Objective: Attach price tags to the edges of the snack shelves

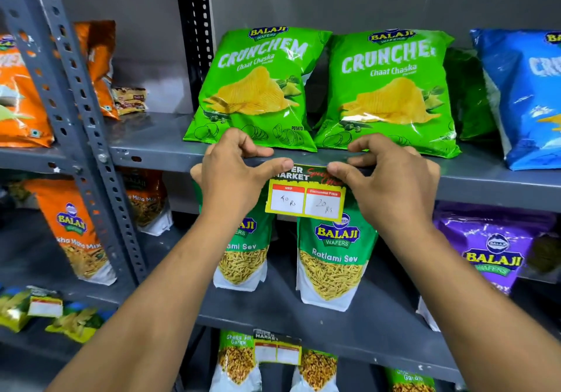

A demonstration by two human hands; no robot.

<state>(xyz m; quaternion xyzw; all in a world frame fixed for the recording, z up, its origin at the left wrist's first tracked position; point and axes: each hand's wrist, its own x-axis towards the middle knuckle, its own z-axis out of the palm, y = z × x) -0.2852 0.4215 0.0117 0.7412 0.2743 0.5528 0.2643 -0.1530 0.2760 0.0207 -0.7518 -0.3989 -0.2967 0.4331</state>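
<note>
A yellow and black price tag (305, 198) with two white boxes marked 40 Rs and 20 Rs hangs on the front edge of the grey shelf (485, 183), below two green Crunchem chip bags (255, 88). My left hand (235, 168) pinches the tag's top left corner against the shelf edge, thumb in front and fingers on top. My right hand (391, 176) pinches the top right corner the same way. The tag's upper corners are hidden under my thumbs.
A blue chip bag (525, 94) stands at the right, orange bags (21, 100) on the left rack behind a slotted grey upright (76, 112). Green Ratlami Sev pouches (332, 258) and a purple bag (488, 255) fill the shelf below. Another price tag (277, 349) hangs on the lower edge.
</note>
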